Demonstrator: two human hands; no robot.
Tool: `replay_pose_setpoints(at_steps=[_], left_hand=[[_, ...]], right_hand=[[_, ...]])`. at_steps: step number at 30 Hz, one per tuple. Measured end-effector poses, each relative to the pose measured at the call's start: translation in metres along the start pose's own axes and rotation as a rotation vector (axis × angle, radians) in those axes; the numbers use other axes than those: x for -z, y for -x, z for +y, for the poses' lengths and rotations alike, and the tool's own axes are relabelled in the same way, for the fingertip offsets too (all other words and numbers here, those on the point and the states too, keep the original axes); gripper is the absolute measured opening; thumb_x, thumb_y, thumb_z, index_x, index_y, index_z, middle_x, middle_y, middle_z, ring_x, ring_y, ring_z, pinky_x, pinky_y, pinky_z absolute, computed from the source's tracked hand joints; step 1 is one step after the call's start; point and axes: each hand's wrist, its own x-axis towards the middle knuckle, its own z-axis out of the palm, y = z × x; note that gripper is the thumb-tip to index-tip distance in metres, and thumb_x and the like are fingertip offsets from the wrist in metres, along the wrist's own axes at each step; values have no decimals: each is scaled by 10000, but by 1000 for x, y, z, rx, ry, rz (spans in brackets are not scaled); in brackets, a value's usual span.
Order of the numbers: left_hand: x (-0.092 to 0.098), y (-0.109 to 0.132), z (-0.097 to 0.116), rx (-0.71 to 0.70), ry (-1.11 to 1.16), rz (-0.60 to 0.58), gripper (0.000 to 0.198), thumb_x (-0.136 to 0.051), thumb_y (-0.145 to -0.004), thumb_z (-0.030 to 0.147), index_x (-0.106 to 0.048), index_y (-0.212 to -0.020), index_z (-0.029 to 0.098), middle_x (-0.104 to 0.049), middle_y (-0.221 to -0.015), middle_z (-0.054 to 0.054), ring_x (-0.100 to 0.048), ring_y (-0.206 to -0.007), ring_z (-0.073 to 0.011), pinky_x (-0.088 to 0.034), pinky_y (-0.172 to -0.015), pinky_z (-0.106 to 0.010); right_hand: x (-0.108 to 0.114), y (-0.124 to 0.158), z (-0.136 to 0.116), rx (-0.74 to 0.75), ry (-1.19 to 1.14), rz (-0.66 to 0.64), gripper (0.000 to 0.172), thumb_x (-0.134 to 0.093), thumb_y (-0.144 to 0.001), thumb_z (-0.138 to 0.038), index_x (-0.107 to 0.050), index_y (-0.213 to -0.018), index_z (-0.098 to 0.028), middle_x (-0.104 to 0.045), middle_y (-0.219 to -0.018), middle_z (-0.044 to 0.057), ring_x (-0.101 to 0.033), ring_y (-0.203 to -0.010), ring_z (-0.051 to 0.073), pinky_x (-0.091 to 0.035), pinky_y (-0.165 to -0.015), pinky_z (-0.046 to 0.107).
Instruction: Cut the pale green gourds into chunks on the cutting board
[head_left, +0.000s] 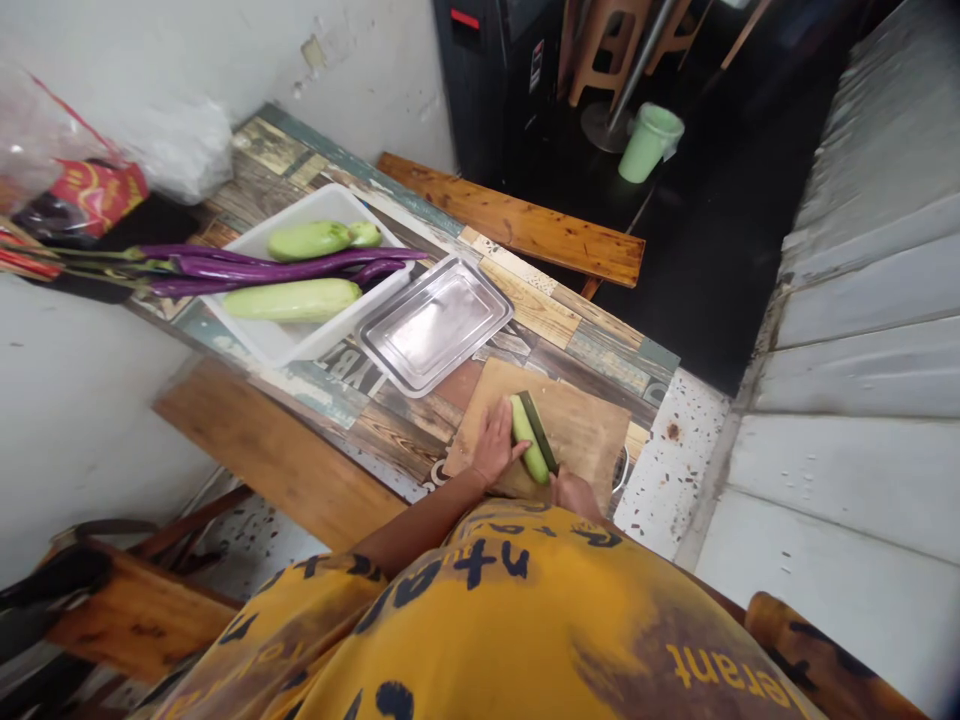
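A piece of pale green zucchini (531,440) lies lengthwise on the wooden cutting board (592,425). My left hand (495,445) holds it steady from the left, fingers stretched along its side and the thumb at its lower part. In my right hand (574,494) is a knife (538,430), its dark blade upright along the zucchini's right side; the handle is mostly hidden in the fist. Whether the blade has entered the flesh I cannot tell. Beyond the board lies a shallow metal tray (435,322), with nothing in it.
A white plastic bin (281,348) holds zucchinis (292,300) and long purple eggplants (262,268) at the left. Plastic bags (176,150) lie at the table's far left end. Wooden benches (517,222) flank the table. A green trash bin (649,145) stands on the floor.
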Motion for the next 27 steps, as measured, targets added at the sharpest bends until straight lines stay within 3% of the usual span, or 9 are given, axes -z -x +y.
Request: replay_pose_setpoints(at_steps=[5, 10, 13, 16, 18, 21, 23, 25, 27], left_hand=[[20, -6, -3, 4, 94, -35, 900, -518, -977, 588, -123, -1626, 106, -309, -1639, -241, -262, -1544, -360, -176, -1282, -564], [45, -28, 0, -10, 182, -88, 1050, -738, -809, 636, -245, -1593, 140, -370, -1593, -227, -337, -1500, -371, -318, -1232, -520], [50, -32, 11, 52, 200, -80, 954, -772, -792, 601, -366, -1531, 155, -507, -1445, -208, -482, -1385, -350, -416, -1162, -511], [50, -27, 24, 49, 106, -85, 945, -790, -768, 604, -408, -1495, 137, -500, -1438, -212, -476, -1384, -353, -403, -1172, -504], [53, -24, 30, -34, -16, -129, 1056, -826, -719, 615, -353, -1537, 144, -403, -1543, -231, -382, -1460, -375, -355, -1204, -515], [63, -27, 34, -313, -249, -308, 1100, -900, -664, 527, -354, -1567, 214, -287, -1640, -215, -268, -1515, -420, -294, -1215, -580], [70, -36, 34, -467, -400, -398, 899, -872, -740, 385, -450, -1523, 250, -318, -1632, -198, -274, -1510, -420, -274, -1209, -602], [75, -48, 33, -555, -506, -429, 624, -730, -870, 248, -537, -1462, 277, -401, -1586, -177, -313, -1496, -382, -262, -1207, -601], [77, -62, 33, -619, -566, -459, 522, -578, -943, 168, -560, -1446, 309, -452, -1550, -155, -340, -1479, -350, -301, -1182, -583]], right_hand=[[3, 5, 1, 47, -38, 14, 300, -340, -1064, -233, -563, -1178, -67, -741, -983, 210, -739, -902, 257, -452, -690, 279], [23, 12, 14, 84, -96, 75, 247, -400, -1045, -249, -600, -1083, -108, -755, -1011, 210, -739, -912, 261, -475, -717, 286], [31, 21, 35, 41, -319, 164, 258, -394, -1041, -308, -591, -987, -150, -761, -859, 146, -742, -776, 243, -496, -669, 283], [34, 32, 61, -66, -599, 244, 249, -395, -1023, -369, -538, -912, -198, -679, -597, 54, -697, -578, 231, -506, -600, 298], [34, 38, 78, -124, -738, 308, 212, -422, -999, -390, -498, -886, -227, -619, -508, 9, -668, -516, 231, -511, -587, 311], [29, 46, 100, -173, -861, 382, 189, -448, -973, -397, -445, -847, -256, -586, -466, -25, -637, -470, 221, -505, -576, 314], [23, 50, 111, -207, -895, 405, 187, -457, -965, -388, -426, -830, -263, -580, -455, -33, -627, -459, 213, -496, -571, 310], [17, 55, 119, -248, -918, 404, 183, -458, -965, -378, -418, -826, -265, -579, -450, -35, -619, -448, 208, -485, -564, 308], [11, 59, 123, -279, -941, 389, 177, -457, -967, -368, -415, -829, -265, -581, -449, -36, -615, -443, 207, -478, -562, 309]])
